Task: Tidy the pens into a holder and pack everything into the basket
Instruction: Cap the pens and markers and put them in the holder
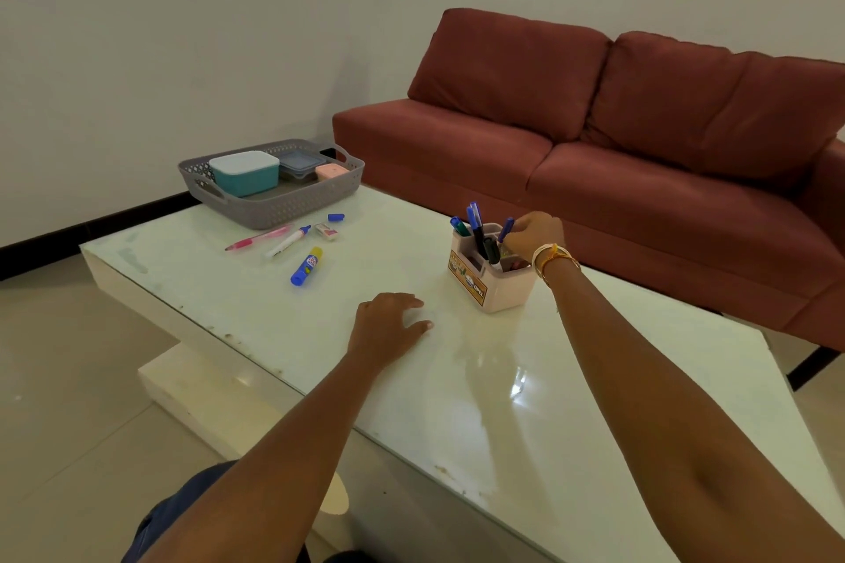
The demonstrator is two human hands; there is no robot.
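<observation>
A pink pen holder stands on the white table, with several blue and black pens upright in it. My right hand hovers over the holder's far side and pinches a blue pen whose lower end is in the holder. My left hand rests flat on the table, fingers spread, holding nothing. Near the grey basket lie a pink pen, a white marker, a blue glue stick, an eraser and a blue cap.
The basket at the table's far left corner holds a teal box, a clear lidded box and a small pink box. A red sofa stands close behind the table. The table's edges drop to a tiled floor on the left.
</observation>
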